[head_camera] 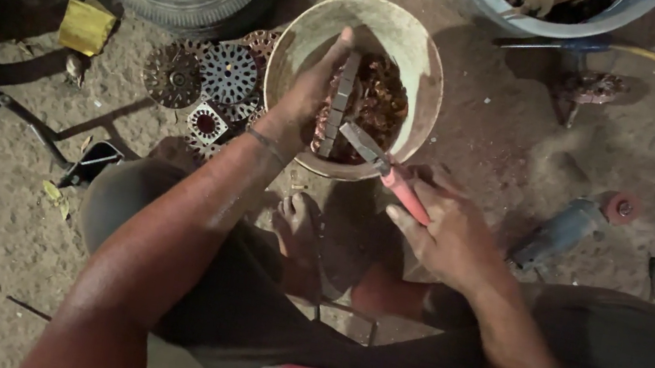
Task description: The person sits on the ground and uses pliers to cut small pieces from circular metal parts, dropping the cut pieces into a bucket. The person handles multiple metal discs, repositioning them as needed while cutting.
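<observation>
Gripping a stiff, ridged metal core (342, 104) upright over the pale bucket (417, 50), left hand (305, 103) clenched around its near edge. Right hand (446, 232) wrapped tight on a red-handled tool (386, 171), blade tip touching the core just below the left fingers. Likely heavy, hard, sharp-edged; best held by the flat outer sides. Tangled copper wire (379, 101) beneath, springy and snagging.

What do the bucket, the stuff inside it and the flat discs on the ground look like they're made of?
Bucket: probably plastic, pale, dull and dirt-smeared. The tangle inside: likely copper wire, by its reddish-brown shine. Discs: thin stamped metal, probably steel, grey to rusty, with slots cut around them.
</observation>
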